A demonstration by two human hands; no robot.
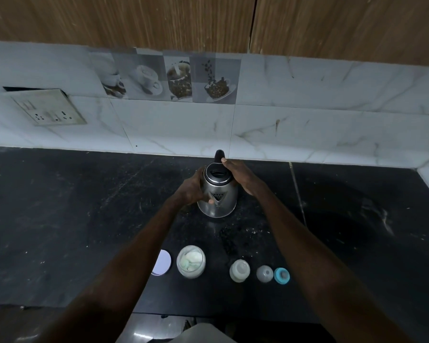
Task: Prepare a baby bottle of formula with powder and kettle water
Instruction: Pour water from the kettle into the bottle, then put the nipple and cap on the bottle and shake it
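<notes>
Fingers and thumb of the left hand [192, 188] curl round the left side of the steel kettle [217, 194], the thumb lying on its front beside the spout. The right hand [240, 177] lies against the kettle's right side, its fingers [225, 161] stretched out straight and one tip touching the black handle at the back. The kettle stands upright on the dark desk [60, 219], close to the tiled wall.

Nearer the person, a row of things sits on the desk. From left to right they are a white lid [162, 262], an open jar of pale powder [190, 261], the baby bottle [239, 270], a clear cap [264, 274] and, just beside the cap, a blue ring [281, 276]. On the wall are a socket plate [50, 110] at left and coffee-picture tiles [169, 78] above the kettle.
</notes>
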